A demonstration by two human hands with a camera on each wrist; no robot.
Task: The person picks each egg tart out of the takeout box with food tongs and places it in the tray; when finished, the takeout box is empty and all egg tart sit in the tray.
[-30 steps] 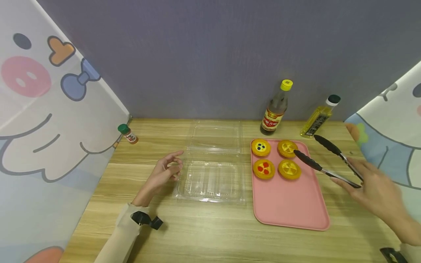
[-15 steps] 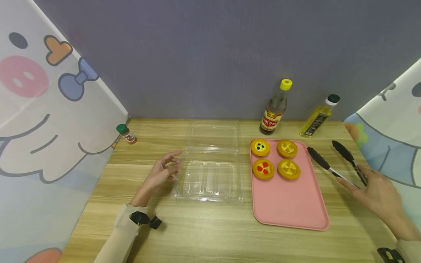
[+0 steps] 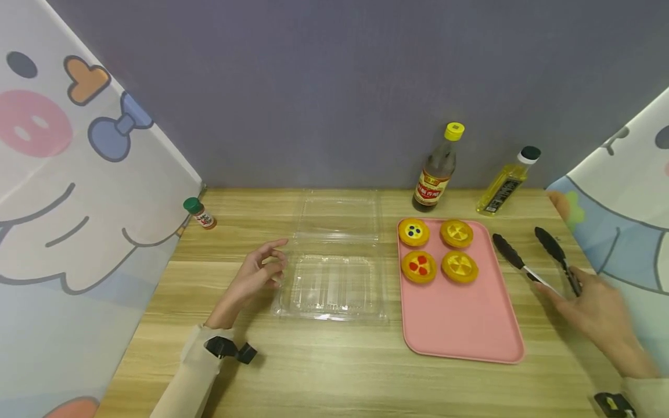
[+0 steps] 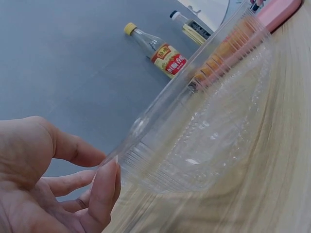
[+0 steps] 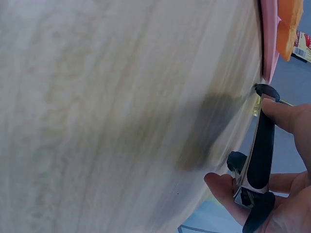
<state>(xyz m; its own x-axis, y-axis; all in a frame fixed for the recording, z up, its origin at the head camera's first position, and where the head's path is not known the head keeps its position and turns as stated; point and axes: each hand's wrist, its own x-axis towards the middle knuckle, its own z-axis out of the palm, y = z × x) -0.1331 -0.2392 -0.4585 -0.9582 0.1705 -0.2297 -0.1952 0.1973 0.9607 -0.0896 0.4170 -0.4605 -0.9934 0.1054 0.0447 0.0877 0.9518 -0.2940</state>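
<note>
At the left edge of an open clear plastic clamshell container [image 3: 331, 284], my left hand [image 3: 258, 276] pinches the rim between thumb and finger, as the left wrist view shows. The lid [image 3: 340, 215] lies folded back behind the base. On the right, my right hand [image 3: 601, 310] grips black-tipped metal tongs [image 3: 533, 276], their two arms spread with nothing between the tips. The tongs are low beside the right edge of a pink tray [image 3: 465, 325]. Several egg tarts sit at its far end: one dark-dotted [image 3: 413, 232], one red-topped [image 3: 418, 266], two with yellow wedges [image 3: 460, 266].
Behind the tray stand a dark sauce bottle with a yellow cap [image 3: 434, 180] and an oil bottle [image 3: 504, 186]. A small green-capped spice jar [image 3: 200, 213] is at the far left. A grey wall [image 3: 313, 93] rises behind the wooden table [image 3: 324, 371].
My right hand has carried the spread tongs rightward and lower, off from over the tray to beside its right edge. My left hand has stayed at the container.
</note>
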